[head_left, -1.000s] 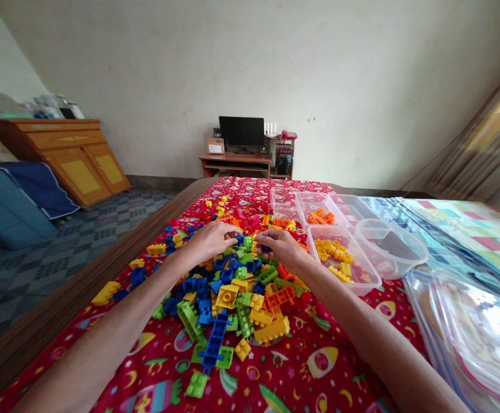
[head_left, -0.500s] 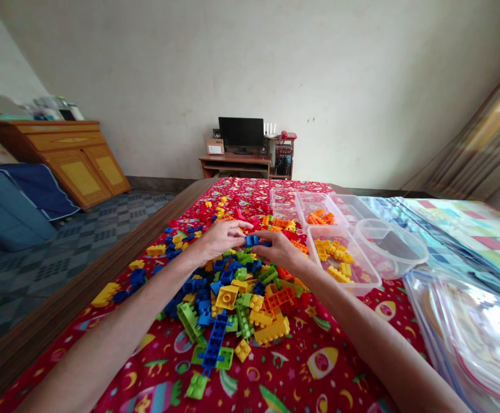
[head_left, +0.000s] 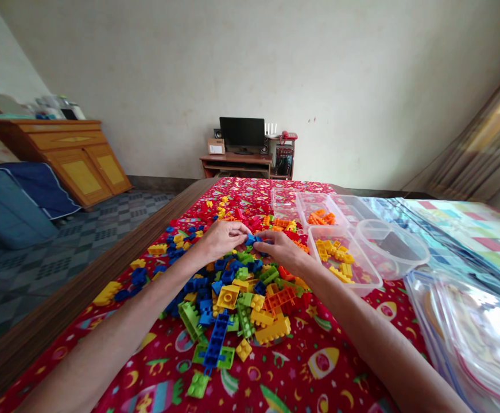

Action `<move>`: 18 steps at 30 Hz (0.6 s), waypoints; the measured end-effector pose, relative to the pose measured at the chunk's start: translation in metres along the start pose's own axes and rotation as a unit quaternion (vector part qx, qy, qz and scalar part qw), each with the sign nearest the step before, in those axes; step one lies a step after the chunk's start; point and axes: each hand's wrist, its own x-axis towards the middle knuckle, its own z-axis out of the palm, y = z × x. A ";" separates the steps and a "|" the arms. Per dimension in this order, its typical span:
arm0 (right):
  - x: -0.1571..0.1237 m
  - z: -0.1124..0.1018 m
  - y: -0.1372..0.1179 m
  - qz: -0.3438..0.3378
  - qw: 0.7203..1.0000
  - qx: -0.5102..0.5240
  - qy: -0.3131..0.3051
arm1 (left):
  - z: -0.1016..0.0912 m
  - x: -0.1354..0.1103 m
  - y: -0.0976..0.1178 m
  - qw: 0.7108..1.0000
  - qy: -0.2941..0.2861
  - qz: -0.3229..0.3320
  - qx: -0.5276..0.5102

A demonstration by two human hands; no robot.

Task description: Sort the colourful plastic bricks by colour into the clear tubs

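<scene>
Over the far part of a mixed heap of toy building bricks (head_left: 228,296), my two hands meet around blue building bricks (head_left: 251,240). My left hand (head_left: 224,238) pinches the blue piece from the left, fingertips closed. From the right, my right hand (head_left: 280,248) grips blue brick too, thumb below and fingers above. Whether this is one piece or two joined ones cannot be made out. Blue, green, yellow and orange bricks lie below the hands, and a long blue piece (head_left: 216,342) rests across a green one at the near edge.
Right of the heap stand clear plastic boxes: one with yellow bricks (head_left: 372,279), one with orange bricks (head_left: 343,217), and a round tub (head_left: 417,252). Stacked clear lids (head_left: 469,321) lie at the near right. A red patterned cloth (head_left: 288,373) covers the table.
The hands stay nearly in place. My fingers have shifted slightly around the blue bricks, and the blue piece has turned a little between them.
</scene>
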 end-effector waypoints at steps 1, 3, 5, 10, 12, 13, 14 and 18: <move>0.000 0.001 -0.001 0.018 0.998 0.062 -0.010 | 0.002 0.000 0.000 1.000 0.006 0.018 0.010; -0.001 0.003 -0.001 0.036 0.990 0.138 -0.015 | 0.006 -0.001 -0.001 0.998 0.024 0.055 0.035; -0.001 0.004 -0.001 0.033 0.988 0.149 0.000 | 0.008 -0.001 0.000 0.995 0.036 0.075 0.058; 0.000 -0.006 -0.002 -0.019 0.992 0.119 0.043 | 0.002 -0.002 0.007 0.995 0.034 0.080 0.047; 0.003 -0.018 -0.006 -0.042 0.994 0.089 0.047 | -0.003 -0.003 0.010 0.996 0.035 0.068 0.043; 0.006 -0.026 -0.009 -0.051 0.995 0.068 0.052 | -0.004 -0.003 0.011 0.997 0.034 0.060 0.044; 0.011 -0.036 -0.013 -0.057 0.996 0.041 0.060 | -0.006 -0.003 0.011 0.997 0.034 0.053 0.044; 0.046 -0.082 -0.029 -0.075 0.984 -0.108 0.119 | -0.007 -0.003 0.009 0.998 0.027 0.036 0.048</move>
